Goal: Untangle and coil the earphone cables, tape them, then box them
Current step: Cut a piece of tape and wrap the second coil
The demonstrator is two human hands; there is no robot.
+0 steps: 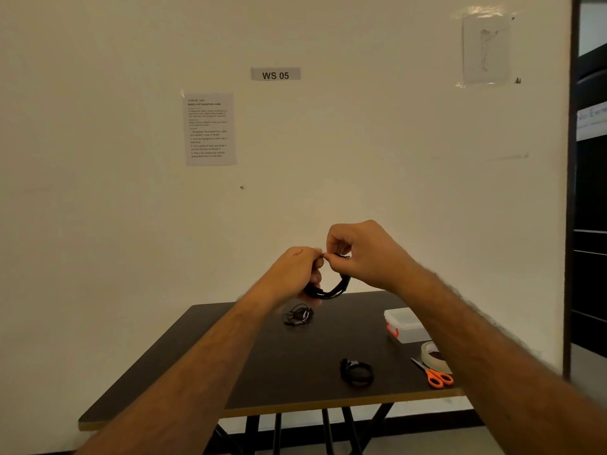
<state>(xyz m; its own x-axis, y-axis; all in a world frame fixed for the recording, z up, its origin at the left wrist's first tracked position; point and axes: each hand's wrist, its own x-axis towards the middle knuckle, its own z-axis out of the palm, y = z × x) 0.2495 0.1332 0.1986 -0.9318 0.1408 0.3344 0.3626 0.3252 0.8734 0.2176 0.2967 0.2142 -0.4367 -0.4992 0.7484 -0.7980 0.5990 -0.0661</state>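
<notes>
Ahead, we face a plain cream wall [131,224] that fills most of the view, with a dark doorway or shelving edge [589,224] at the far right. Below it stands a dark brown rectangular table with a pale edge band [230,362], on black metal legs [277,431].

On the wall we read a small grey sign, "WS 05" [275,74]. Lower left of it hangs a white printed instruction sheet [210,129]; its heading seems to say "Neatly coil headphone cable", and the rest is too small for us to read. A clear plastic sleeve with a faint line drawing [486,49] is taped up at the upper right.

Both our bare forearms reach out above the table. The left hand [300,267] is curled round one side of a black coiled earphone cable [330,290], which hangs in an arc between the hands, lifted clear of the table top. The right hand [364,254] pinches the upper end of that same coil between thumb and fingertips, close to the left hand's fingers.

On the table, a translucent white plastic box with a red latch [407,325] sits at the right, with a roll of clear tape [432,354] and orange-handled scissors [435,374] nearer to us. A loose tangled black earphone cable [298,315] lies mid-table, and a second black coiled cable [357,372] lies near the front edge.
</notes>
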